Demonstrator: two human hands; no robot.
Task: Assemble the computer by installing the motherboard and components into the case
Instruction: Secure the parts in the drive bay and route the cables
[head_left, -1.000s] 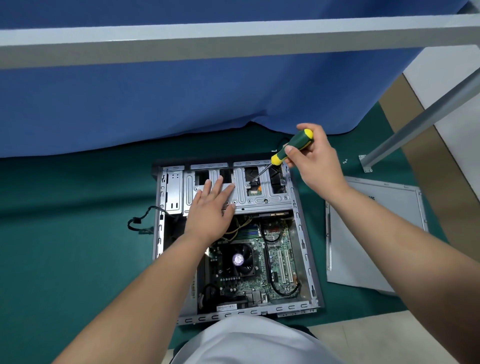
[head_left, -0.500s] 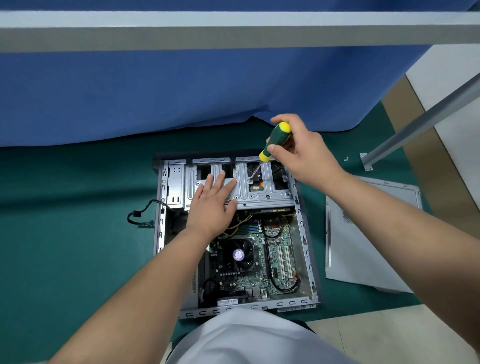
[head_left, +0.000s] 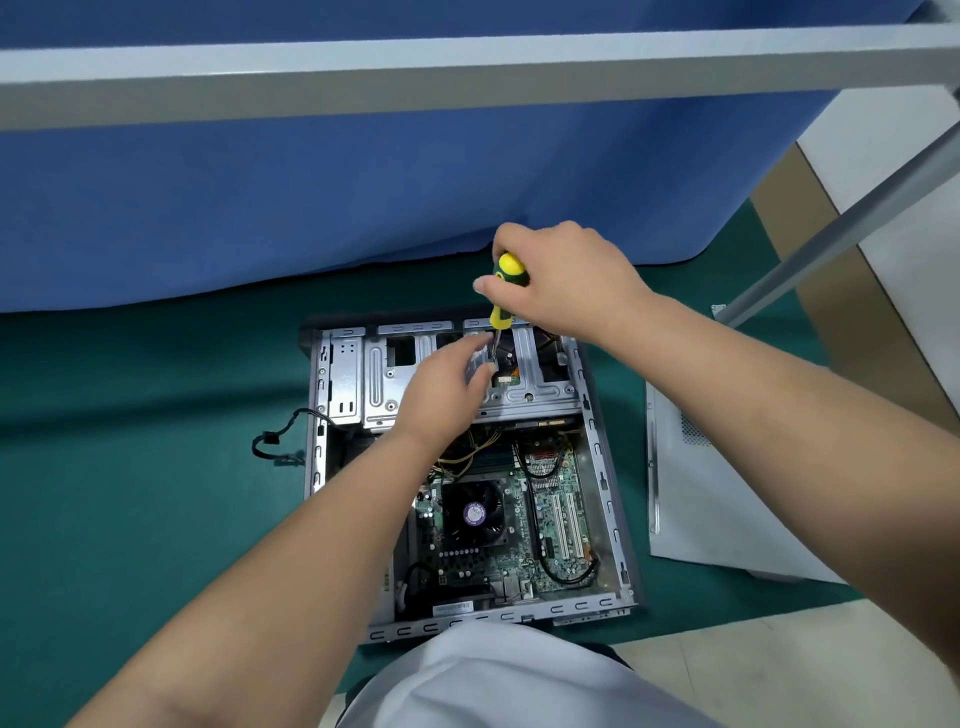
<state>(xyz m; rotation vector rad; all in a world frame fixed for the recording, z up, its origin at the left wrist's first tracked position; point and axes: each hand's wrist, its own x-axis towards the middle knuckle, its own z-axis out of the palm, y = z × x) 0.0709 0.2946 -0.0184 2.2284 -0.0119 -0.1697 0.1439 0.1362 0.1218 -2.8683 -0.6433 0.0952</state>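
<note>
Computer case (head_left: 605, 483), open side up, lies on the green mat (head_left: 130, 467) in front of the hanging blue cloth (head_left: 311, 208), just ahead of the person's white-clad lap. Inside it the motherboard (head_left: 550, 519) sits flat in the near half, with the black CPU fan (head_left: 474, 512) at its middle and black and yellow cables looping over it. A silver drive cage (head_left: 530, 384) spans the far half of the case. The right hand (head_left: 566, 283) has its grip closed round the green-and-yellow handle of a screwdriver (head_left: 503, 293), which stands nearly upright with its shaft pointing down into an opening in the cage. The left hand (head_left: 447, 384) reaches over the cage with its fingers bent toward the screwdriver's tip; the fingertips lie just beside the shaft, but whether they pinch anything small there I cannot tell. A black cable (head_left: 283, 441) trails out of the case's left wall onto the mat. To the right of the case, apart from it, the grey side panel (head_left: 727, 493) lies flat. A pale metal frame bar (head_left: 467, 73) crosses the top of the view, and a slanted leg descends at the right.
</note>
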